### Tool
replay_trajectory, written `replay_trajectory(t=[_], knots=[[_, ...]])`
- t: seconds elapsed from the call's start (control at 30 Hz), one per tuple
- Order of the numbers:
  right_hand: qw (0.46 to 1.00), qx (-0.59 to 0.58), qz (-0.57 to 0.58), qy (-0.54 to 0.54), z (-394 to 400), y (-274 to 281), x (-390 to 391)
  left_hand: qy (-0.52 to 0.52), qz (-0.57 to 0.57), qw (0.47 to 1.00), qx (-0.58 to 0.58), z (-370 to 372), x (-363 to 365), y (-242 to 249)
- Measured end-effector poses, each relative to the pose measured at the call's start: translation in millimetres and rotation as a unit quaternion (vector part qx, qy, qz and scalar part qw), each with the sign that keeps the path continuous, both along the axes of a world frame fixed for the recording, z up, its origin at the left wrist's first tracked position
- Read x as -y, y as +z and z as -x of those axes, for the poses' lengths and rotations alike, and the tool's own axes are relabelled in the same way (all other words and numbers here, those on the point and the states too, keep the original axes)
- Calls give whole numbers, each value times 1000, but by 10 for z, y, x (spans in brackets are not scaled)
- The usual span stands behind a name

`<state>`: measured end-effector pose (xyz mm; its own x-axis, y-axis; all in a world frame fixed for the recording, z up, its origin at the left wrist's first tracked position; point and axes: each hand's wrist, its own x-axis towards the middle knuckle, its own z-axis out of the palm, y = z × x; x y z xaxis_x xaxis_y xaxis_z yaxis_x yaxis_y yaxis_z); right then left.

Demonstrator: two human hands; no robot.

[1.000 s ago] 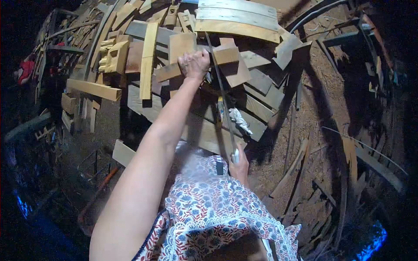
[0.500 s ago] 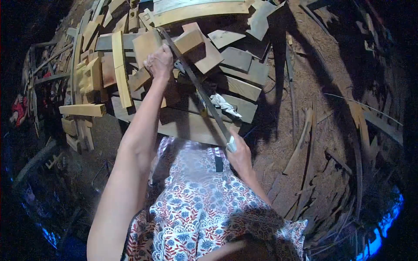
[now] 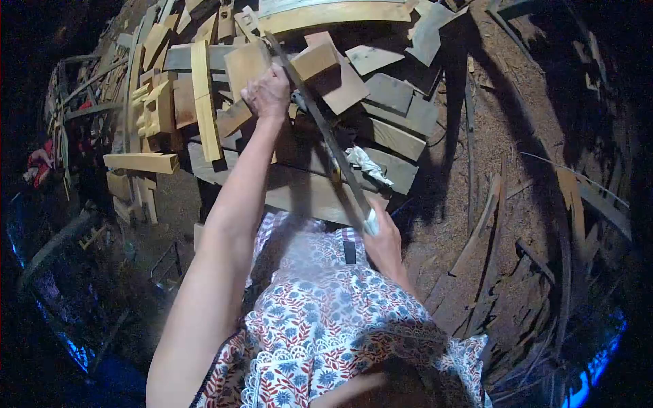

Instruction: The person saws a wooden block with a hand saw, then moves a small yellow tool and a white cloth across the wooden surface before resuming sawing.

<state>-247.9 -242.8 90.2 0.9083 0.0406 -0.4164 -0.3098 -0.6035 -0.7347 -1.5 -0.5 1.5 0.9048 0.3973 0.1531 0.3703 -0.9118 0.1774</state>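
A long, narrow, dark strip like a blade [image 3: 326, 136] slants across the wood pile, from the upper middle down to the right. My right hand [image 3: 384, 239] is closed around its near end, where something pale, a handle or a wrap, shows between the fingers. My left hand [image 3: 267, 94] is curled into a fist beside the strip's far part, against a light wooden board [image 3: 243, 66]. What its fingers hold is hidden. Beneath the strip lie grey planks [image 3: 313, 194], with a crumpled white cloth [image 3: 369, 166] on them just right of the strip.
Offcuts surround the hands, including a notched yellow block [image 3: 158, 112], a long yellow slat [image 3: 203, 95] and a short beam [image 3: 141, 162] at left. Long curved wood strips [image 3: 490, 217] lie on the ground at right. A person in red [image 3: 41, 162] is at the far left.
The scene has shifted slightly right in view. Both hands and the dark strip keep nearly the same places over the wood pile.
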Motion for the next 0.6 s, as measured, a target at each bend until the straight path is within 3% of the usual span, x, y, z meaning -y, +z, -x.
replay_trajectory(t=[0.1, 0.17, 0.27, 0.43, 0.53, 0.6], knots=[[998, 60, -13, 8, -401, -44, -194, -9, 18, 1000, 12, 41, 29, -8], [999, 34, 2, 40, -980, -52, -447, -30, 3, 1000, -10, 78, 18, 20], [995, 102, 11, 9, -1087, -286, -564, -13, 22, 1000, 9, 6, -8, 3], [1000, 3, 3, -11, -141, 18, -70, 21, 13, 1000, -3, -10, 50, 55], [999, 52, 8, -2, -163, 73, -41, 2, 23, 1000, 2, 56, 55, 81], [999, 39, 3, 7, -607, 40, -193, -20, 29, 999, 16, 82, 58, 72]])
